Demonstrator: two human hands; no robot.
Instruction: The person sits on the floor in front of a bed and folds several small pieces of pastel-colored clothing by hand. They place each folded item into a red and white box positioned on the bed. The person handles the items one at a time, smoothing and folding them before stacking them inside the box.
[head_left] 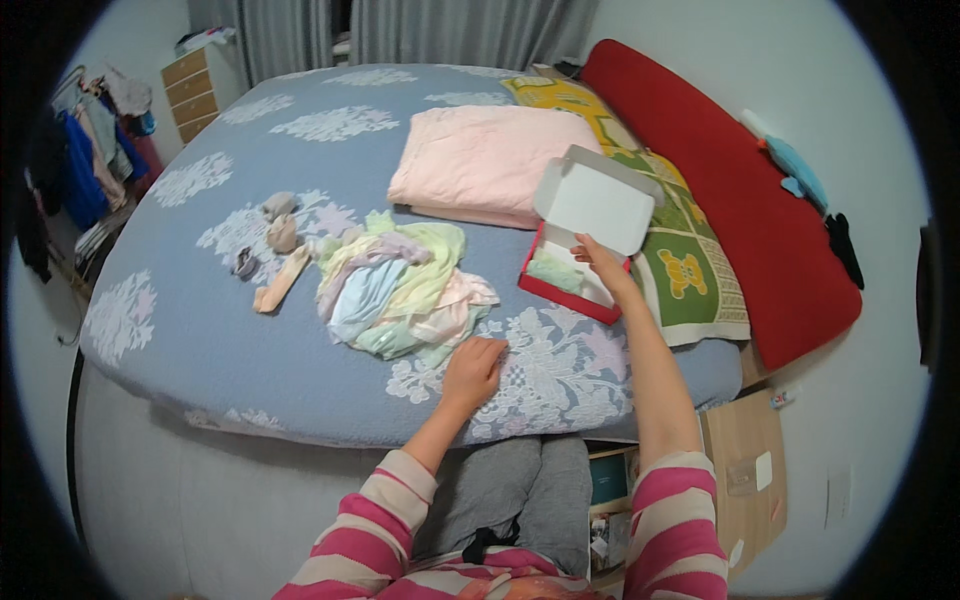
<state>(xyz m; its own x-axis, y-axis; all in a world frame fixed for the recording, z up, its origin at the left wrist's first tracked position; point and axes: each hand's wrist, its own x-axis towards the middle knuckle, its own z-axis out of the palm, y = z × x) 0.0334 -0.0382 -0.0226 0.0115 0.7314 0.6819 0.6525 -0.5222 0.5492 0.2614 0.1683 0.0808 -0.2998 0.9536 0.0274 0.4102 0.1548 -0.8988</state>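
Note:
My right hand (600,262) reaches over an open box (566,298) with red sides and a white inside, its lid (598,205) tipped back. Its fingers are stretched out and apart, holding nothing that shows. A folded pale green cloth (555,273) lies in the box, just left of this hand. My left hand (474,372) rests on the bed with its fingers curled in and nothing visible in them. Just beyond it spreads a loose heap of pastel clothes (400,290) in yellow, blue, mint, lilac and pink.
Left of the heap lie a peach rolled cloth (281,280) and small grey and beige bundles (281,233). A folded pink quilt (490,160) sits behind the box. A red headboard cushion (720,190) runs along the right, and a wooden bedside cabinet (745,460) stands near my right arm.

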